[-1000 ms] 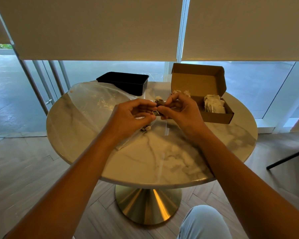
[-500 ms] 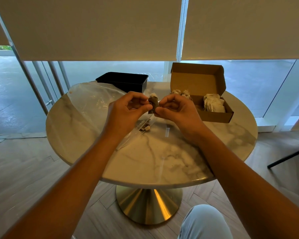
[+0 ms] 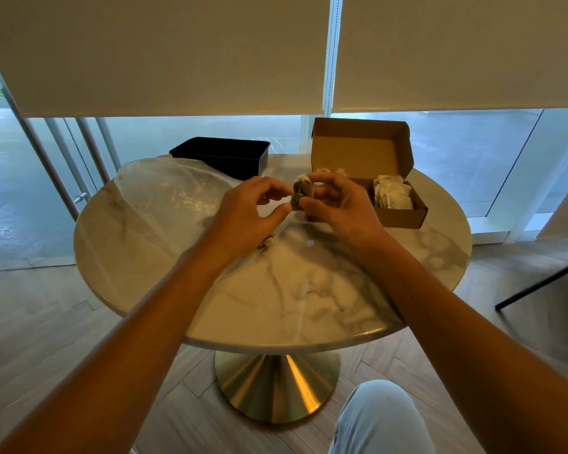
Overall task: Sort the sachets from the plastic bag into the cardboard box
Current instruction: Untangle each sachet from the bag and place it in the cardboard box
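Held up over the middle of the bench (image 3: 276, 299), just short of the cardboard box (image 3: 397, 217): one small brown sachet (image 3: 300, 196). Pinched at its left edge by the left hand (image 3: 250, 211), thumb and forefinger nearly closed. Gripped on the right side by the right hand (image 3: 338, 208), fingers (image 3: 322, 193) curled round it. Looked light, soft and crumply, likely easy to tear, so best taken by the flat edges with a gentle pinch. Lay slack to the left: the plastic bag (image 3: 164, 194). Stood upright in the box's right end: a stack of pale sachets (image 3: 392, 194).
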### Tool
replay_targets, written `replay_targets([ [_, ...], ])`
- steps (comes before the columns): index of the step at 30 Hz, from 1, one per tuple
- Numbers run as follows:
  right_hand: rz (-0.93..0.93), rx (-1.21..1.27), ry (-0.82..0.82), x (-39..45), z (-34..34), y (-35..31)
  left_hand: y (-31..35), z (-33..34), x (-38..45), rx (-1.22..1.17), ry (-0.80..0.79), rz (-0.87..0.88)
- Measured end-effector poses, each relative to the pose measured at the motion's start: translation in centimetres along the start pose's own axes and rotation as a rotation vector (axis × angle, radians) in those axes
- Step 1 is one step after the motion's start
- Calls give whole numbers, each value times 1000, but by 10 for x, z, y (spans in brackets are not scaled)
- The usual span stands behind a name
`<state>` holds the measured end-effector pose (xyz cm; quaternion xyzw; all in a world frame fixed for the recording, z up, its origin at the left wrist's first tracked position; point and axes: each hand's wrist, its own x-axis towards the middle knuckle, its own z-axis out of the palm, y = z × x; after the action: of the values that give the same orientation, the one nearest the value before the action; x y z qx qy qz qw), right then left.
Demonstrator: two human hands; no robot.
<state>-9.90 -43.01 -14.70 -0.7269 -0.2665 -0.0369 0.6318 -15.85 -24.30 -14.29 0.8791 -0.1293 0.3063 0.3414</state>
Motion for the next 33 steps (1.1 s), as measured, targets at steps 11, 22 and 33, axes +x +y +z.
replay_targets([
  [11, 113, -305, 180, 37, -75, 1, 23, 53, 47, 282, -207, 24],
  [22, 247, -636, 162, 63, -92, 24, 7, 67, 46, 302, -205, -9],
  [33, 250, -776, 133, 94, -77, 33, 2, 68, 48, 272, -187, -6],
])
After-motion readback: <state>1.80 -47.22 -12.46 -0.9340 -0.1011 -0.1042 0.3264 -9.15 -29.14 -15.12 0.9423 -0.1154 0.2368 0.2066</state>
